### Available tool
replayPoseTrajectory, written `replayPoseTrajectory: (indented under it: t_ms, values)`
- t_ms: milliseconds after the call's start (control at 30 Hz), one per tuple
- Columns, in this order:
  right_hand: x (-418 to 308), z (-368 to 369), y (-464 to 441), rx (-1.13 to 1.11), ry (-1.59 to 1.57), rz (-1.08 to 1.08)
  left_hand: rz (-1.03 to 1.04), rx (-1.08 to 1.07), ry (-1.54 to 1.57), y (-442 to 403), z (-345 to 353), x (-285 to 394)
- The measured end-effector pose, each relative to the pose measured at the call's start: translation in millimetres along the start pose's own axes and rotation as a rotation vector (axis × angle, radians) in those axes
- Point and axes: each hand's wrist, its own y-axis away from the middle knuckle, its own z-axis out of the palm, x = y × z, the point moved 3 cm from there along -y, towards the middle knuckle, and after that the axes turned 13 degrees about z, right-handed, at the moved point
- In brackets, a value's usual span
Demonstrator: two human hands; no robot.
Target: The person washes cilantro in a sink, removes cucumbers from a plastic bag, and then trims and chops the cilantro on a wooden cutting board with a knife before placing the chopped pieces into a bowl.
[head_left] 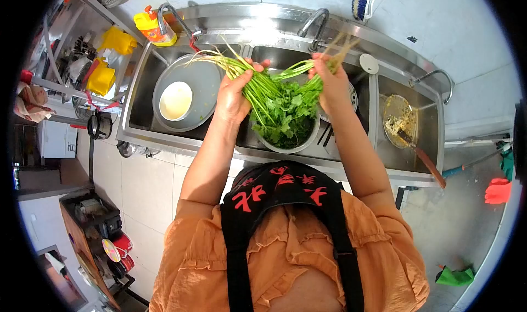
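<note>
Both of my hands are above the middle sink. My left hand [235,95] is wrapped round a thick bunch of long-stemmed greens [263,92], which look like cilantro. Their pale root ends point to the upper left. My right hand [332,84] grips a smaller bunch of the same greens by the stems, its blurred roots sticking up past the fingers. The leaves of both bunches hang together over a round basin [299,146], where darker leaves lie. The basin stands in the middle sink [269,54] and is partly hidden by the leaves.
In the left sink, a grey basin [164,84] holds a white bowl [175,101]. The right sink has a strainer [399,114] with yellowish scraps and a wooden-handled tool [425,159]. A faucet [315,23] arches behind my right hand. A yellow bottle [155,27] stands at the back left.
</note>
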Motion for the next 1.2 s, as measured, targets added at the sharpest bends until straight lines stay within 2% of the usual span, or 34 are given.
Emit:
replayPoseTrajectory:
  t_ms: [200, 300, 400, 500, 533, 567, 600, 633, 667, 700, 733, 767, 833, 933, 1033, 1167, 1200]
  values:
    - [-30.7, -73.2, -5.1, 0.192, -0.146, -0.15, 0.06, 0.168, 0.091, -2.0, -24.9, 10.4]
    - [-50.4, -102.8, -2.1, 0.317, -0.197, -0.211, 0.063, 0.28, -0.014, 1.0, -33.4, 20.2]
    - [-67.1, -104.4, 5.2, 0.295, -0.172, -0.236, 0.049, 0.313, -0.105, 1.7, -33.7, 22.9]
    - [-68.0, -80.7, 10.0, 0.183, 0.135, -0.215, 0.021, 0.179, -0.154, -0.2, -22.7, 10.5]
    - [-64.6, -65.6, 10.7, 0.255, 0.242, -0.148, -0.006, 0.134, -0.19, 1.7, -13.0, 5.6]
    - [-55.6, -61.2, 5.7, 0.22, 0.45, -0.218, -0.033, 0.088, -0.244, 1.9, -6.5, -1.2]
    - [-53.8, -37.5, 15.2, 0.211, 0.483, -0.161, -0.051, 0.046, -0.245, 2.9, 2.6, -6.8]
    - [-47.4, -19.2, 18.0, 0.107, 0.46, -0.166, -0.07, 0.003, -0.247, 4.5, 10.8, -11.7]
    - [-40.1, -4.8, 19.1, 0.086, 0.531, -0.057, -0.092, -0.049, -0.253, 5.2, 15.6, -17.1]
    - [-33.9, 8.1, 17.9, 0.053, 0.677, -0.156, -0.095, -0.081, -0.284, 6.0, 20.1, -20.9]
    - [-32.3, 19.3, 19.5, 0.022, 0.755, -0.143, -0.098, -0.109, -0.316, 7.5, 23.9, -23.9]
    - [-25.0, 28.7, 18.2, -0.066, 0.679, -0.143, -0.098, -0.134, -0.349, 8.6, 26.7, -26.6]
    - [-17.3, 46.6, 20.7, -0.283, 0.346, 0.048, -0.108, -0.157, -0.342, 10.0, 29.8, -28.6]
    - [-18.6, 47.3, 19.1, -0.315, 0.334, 0.057, -0.154, -0.159, -0.358, 12.9, 31.4, -22.3]
    - [-6.1, 42.1, 17.8, -0.275, 0.326, 0.111, -0.101, -0.169, -0.394, 13.6, 28.5, -28.4]
    - [-1.2, 38.6, 15.7, -0.274, 0.442, 0.081, -0.11, -0.231, -0.464, 12.5, 18.4, -36.2]
    - [0.6, 33.1, 15.2, -0.209, 0.434, 0.048, -0.124, -0.23, -0.472, 13.6, 17.0, -35.4]
